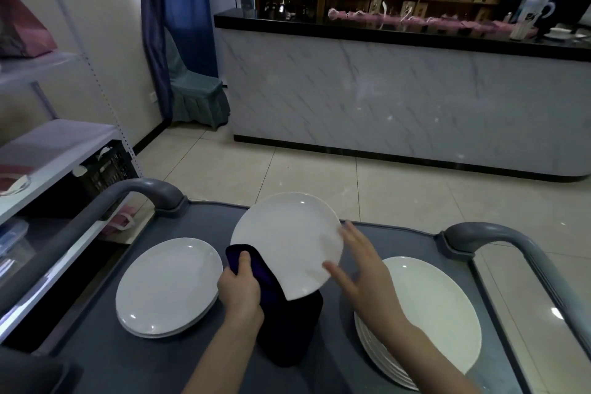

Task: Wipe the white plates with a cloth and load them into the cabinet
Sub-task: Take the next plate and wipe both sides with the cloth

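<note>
A white plate (284,240) is held tilted above the grey cart top (105,358). My left hand (240,291) grips a dark purple cloth (287,323) against the plate's lower left edge; the cloth hangs down below the plate. My right hand (364,278) touches the plate's right rim with spread, straight fingers. A short stack of white plates (166,285) lies on the cart to the left. A taller stack of white plates (438,313) lies to the right, partly under my right forearm.
The cart has grey curved handles at left (96,211) and right (511,246). A white metal shelf rack (48,150) with a black crate (105,166) stands at the left. A marble-fronted counter (399,99) crosses the room beyond a tiled floor.
</note>
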Available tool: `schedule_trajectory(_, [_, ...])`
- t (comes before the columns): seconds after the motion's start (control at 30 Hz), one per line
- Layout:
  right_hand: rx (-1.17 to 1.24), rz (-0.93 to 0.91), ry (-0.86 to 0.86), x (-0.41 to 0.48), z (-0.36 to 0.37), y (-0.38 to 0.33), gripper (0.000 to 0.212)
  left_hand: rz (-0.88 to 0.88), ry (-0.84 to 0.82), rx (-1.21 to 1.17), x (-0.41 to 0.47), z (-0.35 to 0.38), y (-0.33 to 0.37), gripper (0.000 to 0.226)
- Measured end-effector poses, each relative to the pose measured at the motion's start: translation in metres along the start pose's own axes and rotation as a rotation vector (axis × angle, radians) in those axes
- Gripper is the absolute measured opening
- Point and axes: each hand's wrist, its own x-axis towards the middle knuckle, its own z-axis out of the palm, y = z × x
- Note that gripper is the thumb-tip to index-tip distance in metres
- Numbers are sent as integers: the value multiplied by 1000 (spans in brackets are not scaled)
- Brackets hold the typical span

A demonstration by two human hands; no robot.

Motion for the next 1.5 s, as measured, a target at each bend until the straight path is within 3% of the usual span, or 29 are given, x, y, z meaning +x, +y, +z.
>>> schedule_trajectory(0.07, [-311, -365, -161, -1, -4, 2, 66, -20, -24, 4, 3, -2, 3, 30])
schedule_trajectory(0.17, [-616, -610, -346, 2, 1, -1, 67, -30, -99, 3, 3, -2, 7, 30])
schedule_trajectory(0.27, [-720, -744, -280, 5, 8, -4, 43, -13, -154, 8, 1, -1, 11, 29])
schedule_trajectory(0.37, [-746, -796, -190, 4, 7, -7, 45, -37, -204, -19, 1, -2, 21, 30])
schedule_trajectory(0.47, [-590, -631, -152, 5, 6, -13, 48, -37, -252, -15, 1, -1, 30, 39])
schedule_trajectory(0.6, [-219, -122, -175, 5, 2, -17, 34, -11, -235, -89, 5, -2, 35, 29])
schedule_trajectory(0.7, [84, 195, -39, 4, -1, -13, 17, 17, -256, -122, 2, 3, 34, 30])
schedule_trajectory(0.83, [590, 487, 123, -1, -2, -11, 14, 117, -646, -46, -20, 18, 18, 45])
schedule_trajectory(0.93, [824, 553, 128, -3, -5, -15, 20, 704, -860, 494, -23, 23, 7, 48])
schedule_trajectory(1.0, [950, 585, 132, -5, -8, -18, 25, 1034, -845, 854, -18, 26, 3, 49])
schedule_trajectory(1.03, [1003, 604, 134, -5, -11, -19, 28, 1102, -828, 962, -18, 27, 3, 50])
schedule_trajectory(1.17, [1090, 667, 167, -6, -19, -24, 39, 1095, -827, 1028, -32, 28, 1, 53])
schedule_trajectory(1.33, [1122, 714, 221, -4, -26, -27, 38, 1173, -856, 958, -59, 24, -12, 49])
schedule_trajectory(1.5, [1192, 707, 166, -9, -22, -32, 35, 1163, -810, 992, -41, 46, 15, 53])
